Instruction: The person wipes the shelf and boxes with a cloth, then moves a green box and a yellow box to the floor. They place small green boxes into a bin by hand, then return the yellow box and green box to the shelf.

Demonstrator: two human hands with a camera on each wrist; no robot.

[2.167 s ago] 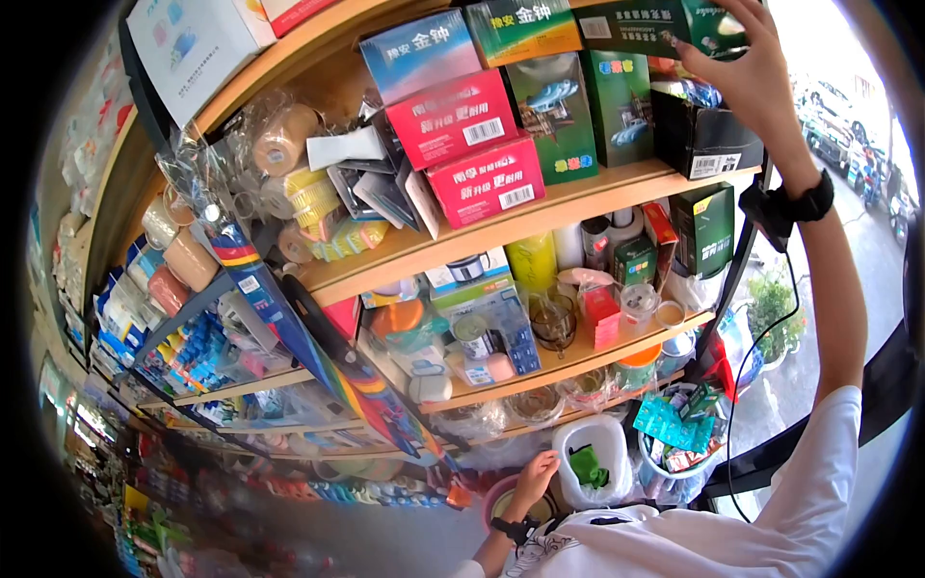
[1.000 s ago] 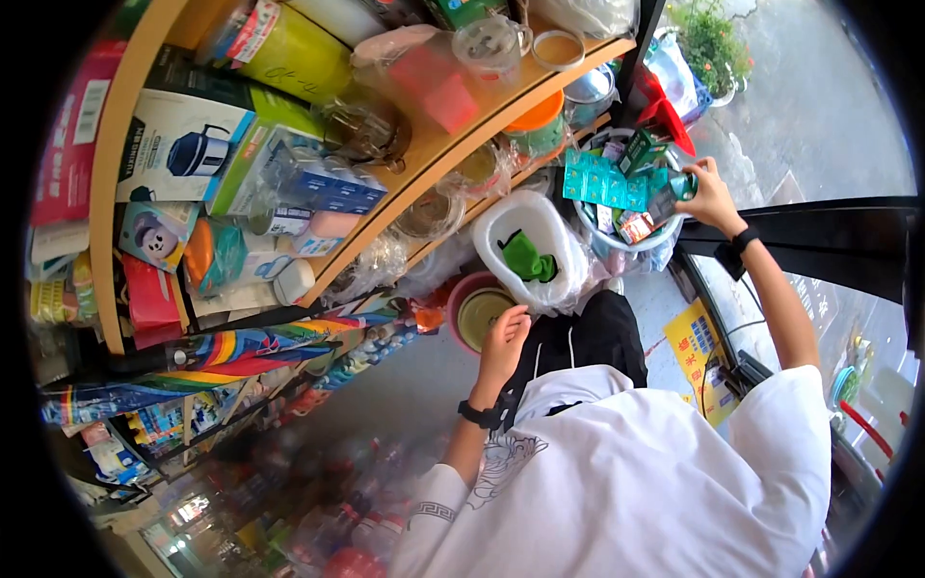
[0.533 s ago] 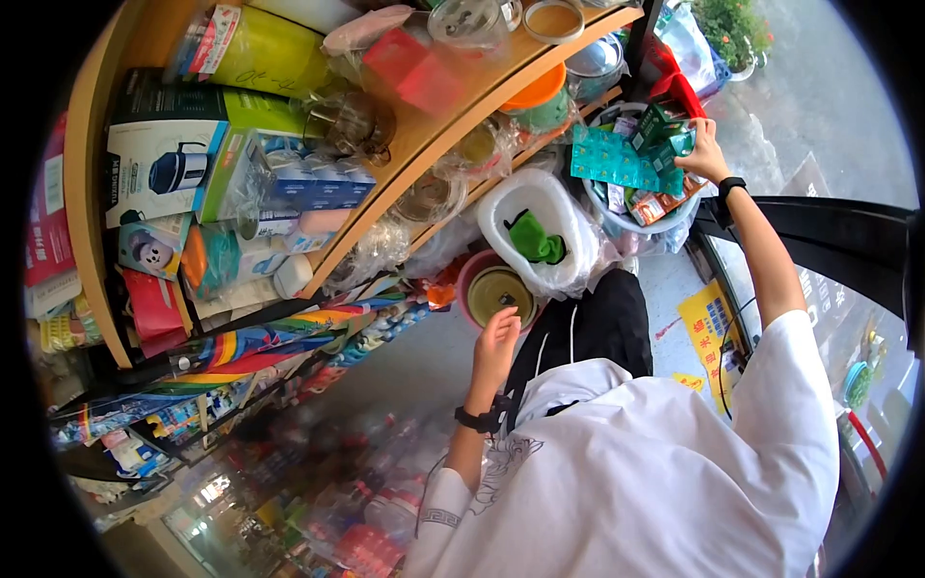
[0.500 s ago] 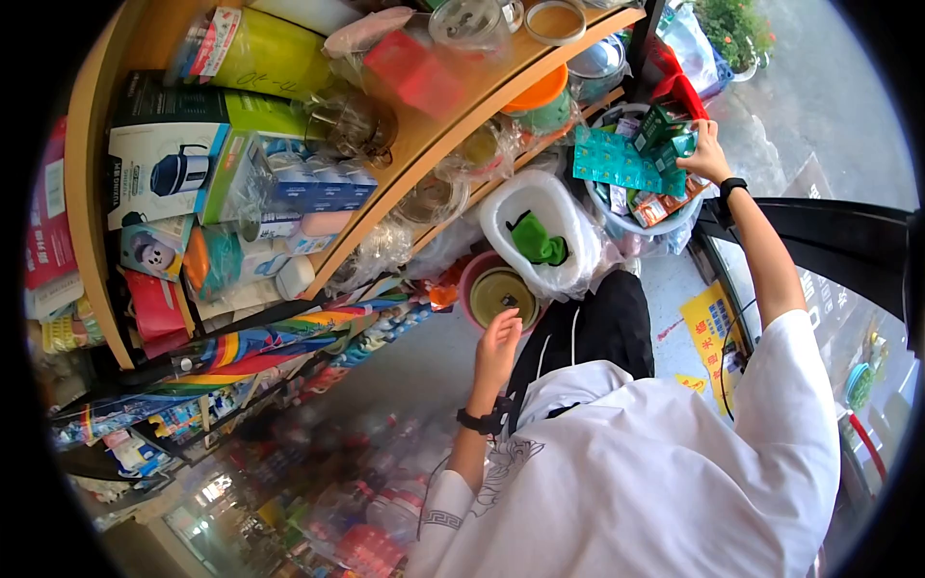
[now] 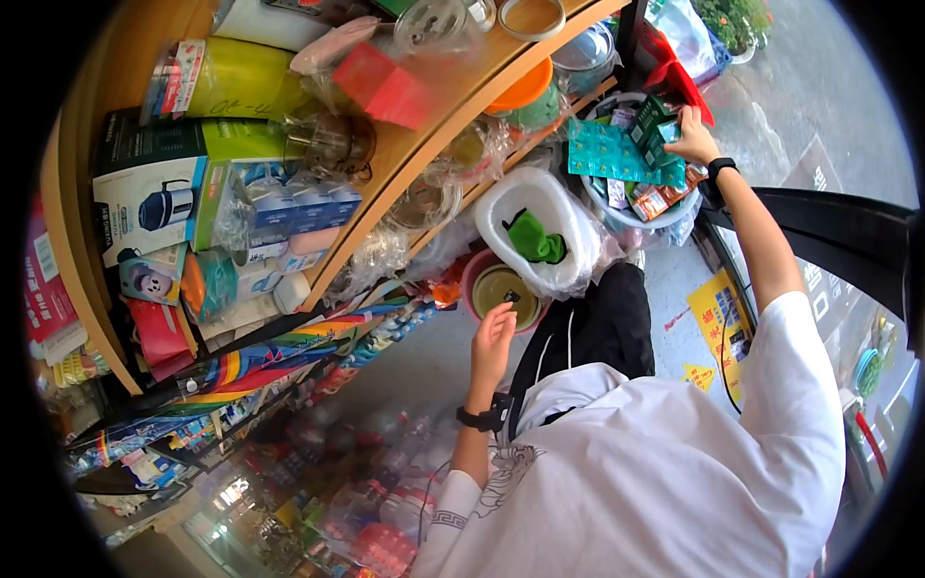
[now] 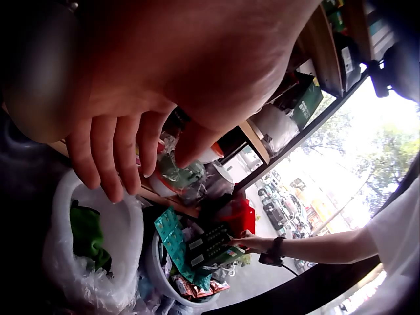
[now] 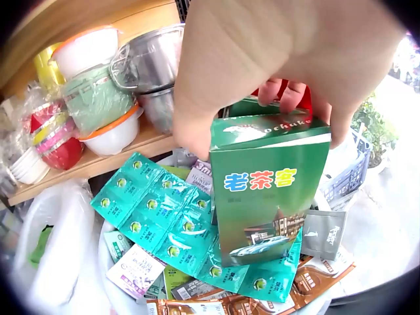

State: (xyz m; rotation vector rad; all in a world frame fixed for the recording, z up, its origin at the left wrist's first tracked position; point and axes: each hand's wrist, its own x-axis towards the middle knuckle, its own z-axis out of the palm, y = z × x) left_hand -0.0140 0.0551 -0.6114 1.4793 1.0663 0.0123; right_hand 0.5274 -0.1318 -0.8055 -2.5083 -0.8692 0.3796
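My right hand [image 5: 692, 140] grips the top of a green cardboard box [image 7: 259, 197], thumb on one side and fingers on the other. In the right wrist view the box stands upright over a teal strip of sachets [image 7: 164, 213] lying across a pale bucket [image 5: 631, 223]. Another green box [image 5: 650, 118] is right beside it in the head view. Orange-brown sachets [image 5: 660, 200] lie at the near side of the bucket. My left hand [image 5: 493, 339] hangs in the air near a pink basin [image 5: 470, 284], its fingers loosely extended and holding nothing.
A white lined bin [image 5: 496, 204] with a green cloth-like item [image 5: 533, 239] stands left of the bucket. Wooden shelves [image 5: 453, 91] with wrapped pots and boxes rise beside it. A red dustpan-like item [image 5: 682, 82] is behind the bucket, and a black frame [image 5: 838, 241] at right.
My right hand has come down from the upper shelf to the bucket with the green box, which now sits close beside the other one. The left hand has stayed nearly still.
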